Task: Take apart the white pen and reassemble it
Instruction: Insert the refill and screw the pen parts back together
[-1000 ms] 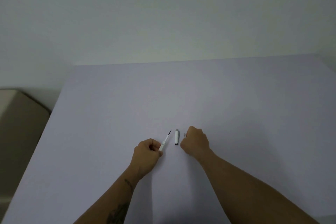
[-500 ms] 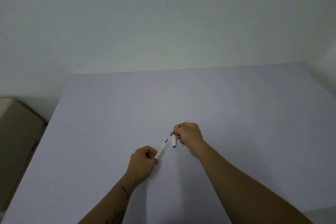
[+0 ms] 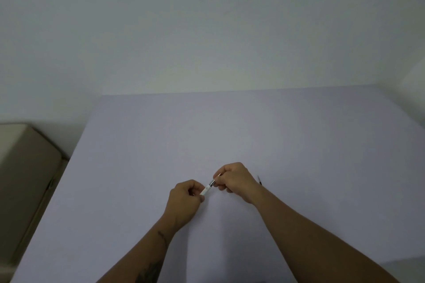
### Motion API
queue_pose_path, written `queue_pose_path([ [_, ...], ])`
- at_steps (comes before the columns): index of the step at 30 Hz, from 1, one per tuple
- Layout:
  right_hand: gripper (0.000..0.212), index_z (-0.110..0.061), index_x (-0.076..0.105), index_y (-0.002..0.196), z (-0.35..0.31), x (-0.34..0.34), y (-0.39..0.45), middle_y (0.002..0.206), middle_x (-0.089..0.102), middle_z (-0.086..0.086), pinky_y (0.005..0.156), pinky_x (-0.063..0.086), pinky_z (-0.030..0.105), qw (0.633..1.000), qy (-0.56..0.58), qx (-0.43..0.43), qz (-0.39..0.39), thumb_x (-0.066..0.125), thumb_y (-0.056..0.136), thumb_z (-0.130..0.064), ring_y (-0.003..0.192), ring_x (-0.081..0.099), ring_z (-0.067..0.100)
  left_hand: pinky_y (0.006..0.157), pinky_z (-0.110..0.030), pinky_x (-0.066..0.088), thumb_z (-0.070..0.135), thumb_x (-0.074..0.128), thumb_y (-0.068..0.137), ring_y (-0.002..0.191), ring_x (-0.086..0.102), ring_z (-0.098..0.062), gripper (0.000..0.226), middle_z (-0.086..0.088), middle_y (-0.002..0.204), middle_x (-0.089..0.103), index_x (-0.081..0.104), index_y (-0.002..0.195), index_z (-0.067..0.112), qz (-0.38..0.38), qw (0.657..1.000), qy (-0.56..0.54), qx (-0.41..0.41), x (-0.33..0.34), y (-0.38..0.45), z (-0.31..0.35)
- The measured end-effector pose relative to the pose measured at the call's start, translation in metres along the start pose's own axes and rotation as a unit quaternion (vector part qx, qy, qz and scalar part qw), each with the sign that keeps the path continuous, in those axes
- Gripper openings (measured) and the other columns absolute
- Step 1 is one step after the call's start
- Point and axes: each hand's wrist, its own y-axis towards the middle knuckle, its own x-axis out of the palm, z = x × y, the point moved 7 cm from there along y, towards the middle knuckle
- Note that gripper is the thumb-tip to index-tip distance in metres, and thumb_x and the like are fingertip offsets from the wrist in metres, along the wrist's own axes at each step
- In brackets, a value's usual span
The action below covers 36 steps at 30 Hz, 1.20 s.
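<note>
Both hands meet over the middle of the table. My left hand [image 3: 185, 200] grips the white pen barrel [image 3: 205, 190], whose short visible end points up and to the right. My right hand [image 3: 234, 180] pinches a darker, metallic pen part [image 3: 212, 182] that lines up with the barrel's end and touches it. Most of the barrel is hidden in my left fist. A thin dark piece, perhaps the refill [image 3: 259, 179], lies on the table just right of my right hand. The white cap is hidden or out of sight.
The pale lilac table [image 3: 299, 145] runs to a plain wall at the back. Its left edge drops off beside a beige piece of furniture [image 3: 25, 179].
My right hand picked up a pen part and brought it against the barrel in my left hand. The gap between the hands closed. A thin dark piece now lies to the right.
</note>
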Motion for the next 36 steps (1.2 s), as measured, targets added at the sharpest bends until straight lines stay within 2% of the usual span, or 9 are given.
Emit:
queue_pose_path([
  [4, 0.012, -0.013, 0.073, 0.073, -0.004, 0.002, -0.001, 0.074, 0.074, 0.006, 0.058, 0.050, 0.025, 0.998, -0.050, -0.025, -0.003, 0.064, 0.080, -0.009, 0.064, 0.063, 0.014, 0.057, -0.022, 0.045, 0.000, 0.069, 0.077, 0.060, 0.054, -0.011, 0.020, 0.001, 0.070, 0.066, 0.072, 0.075, 0.020, -0.002, 1.000, -0.001, 0.002, -0.002, -0.003, 0.000],
  [7, 0.028, -0.013, 0.064, 0.062, -0.004, 0.005, -0.003, 0.062, 0.067, 0.001, 0.069, 0.054, 0.033, 0.994, -0.100, -0.039, -0.010, 0.064, 0.082, -0.032, 0.060, 0.058, 0.015, 0.059, -0.023, 0.047, 0.001, 0.069, 0.078, 0.061, 0.055, -0.011, 0.020, 0.000, 0.071, 0.066, 0.072, 0.075, 0.021, -0.003, 1.000, -0.003, 0.007, -0.004, -0.003, 0.001],
  [9, 0.033, -0.013, 0.062, 0.064, -0.002, 0.006, -0.006, 0.062, 0.065, 0.001, 0.064, 0.052, 0.033, 0.996, -0.087, -0.031, -0.007, 0.066, 0.080, -0.042, 0.059, 0.057, 0.015, 0.059, -0.023, 0.047, 0.002, 0.070, 0.079, 0.060, 0.055, -0.010, 0.021, 0.002, 0.070, 0.066, 0.071, 0.075, 0.023, -0.003, 1.000, -0.009, 0.010, -0.004, -0.002, 0.003],
  [13, 0.016, -0.014, 0.072, 0.098, 0.005, 0.008, -0.011, 0.084, 0.069, 0.005, 0.057, 0.046, 0.026, 0.995, 0.085, 0.029, -0.038, 0.069, 0.085, -0.023, 0.069, 0.060, 0.016, 0.059, -0.025, 0.048, 0.003, 0.070, 0.079, 0.058, 0.054, -0.009, 0.022, 0.005, 0.067, 0.064, 0.071, 0.073, 0.024, -0.002, 1.000, -0.024, 0.011, -0.002, -0.001, 0.008],
  [16, 0.024, -0.014, 0.076, 0.104, 0.009, 0.009, -0.012, 0.092, 0.072, 0.004, 0.063, 0.048, 0.026, 0.978, 0.198, 0.045, -0.052, 0.058, 0.092, -0.005, 0.076, 0.061, 0.016, 0.059, -0.025, 0.048, 0.003, 0.070, 0.079, 0.058, 0.054, -0.009, 0.021, 0.005, 0.065, 0.063, 0.070, 0.072, 0.023, -0.007, 1.000, -0.024, 0.009, 0.001, -0.001, 0.009],
  [23, 0.010, -0.010, 0.063, 0.081, 0.011, 0.010, -0.012, 0.082, 0.070, 0.005, 0.058, 0.045, 0.026, 0.988, 0.152, 0.030, -0.009, 0.069, 0.087, -0.014, 0.070, 0.059, 0.015, 0.054, -0.022, 0.044, 0.001, 0.069, 0.079, 0.055, 0.051, -0.009, 0.018, 0.004, 0.064, 0.060, 0.070, 0.075, 0.019, -0.023, 1.000, -0.016, 0.008, 0.002, -0.001, 0.009],
  [27, 0.005, -0.013, 0.070, 0.091, 0.012, 0.013, -0.012, 0.086, 0.071, 0.004, 0.060, 0.046, 0.028, 0.978, 0.200, 0.047, -0.038, 0.067, 0.088, -0.015, 0.074, 0.060, 0.018, 0.055, -0.022, 0.046, 0.002, 0.069, 0.079, 0.057, 0.052, -0.009, 0.018, 0.003, 0.066, 0.062, 0.070, 0.075, 0.019, -0.026, 1.000, -0.015, 0.009, 0.001, -0.002, 0.009],
  [29, 0.018, -0.014, 0.075, 0.100, 0.015, 0.014, -0.012, 0.085, 0.071, 0.003, 0.060, 0.046, 0.027, 0.963, 0.253, 0.068, -0.064, 0.062, 0.090, -0.007, 0.075, 0.060, 0.018, 0.056, -0.022, 0.046, 0.002, 0.070, 0.079, 0.059, 0.053, -0.011, 0.017, 0.002, 0.067, 0.062, 0.070, 0.074, 0.019, -0.020, 1.000, -0.012, 0.008, -0.001, -0.001, 0.008],
  [36, 0.004, -0.008, 0.066, 0.087, 0.016, 0.018, -0.011, 0.080, 0.066, 0.005, 0.060, 0.043, 0.028, 0.979, 0.192, 0.064, -0.024, 0.066, 0.089, -0.012, 0.070, 0.057, 0.016, 0.058, -0.025, 0.047, 0.001, 0.070, 0.079, 0.062, 0.052, -0.015, 0.014, -0.004, 0.072, 0.062, 0.070, 0.079, 0.015, -0.030, 1.000, -0.002, -0.002, -0.003, -0.001, 0.007],
])
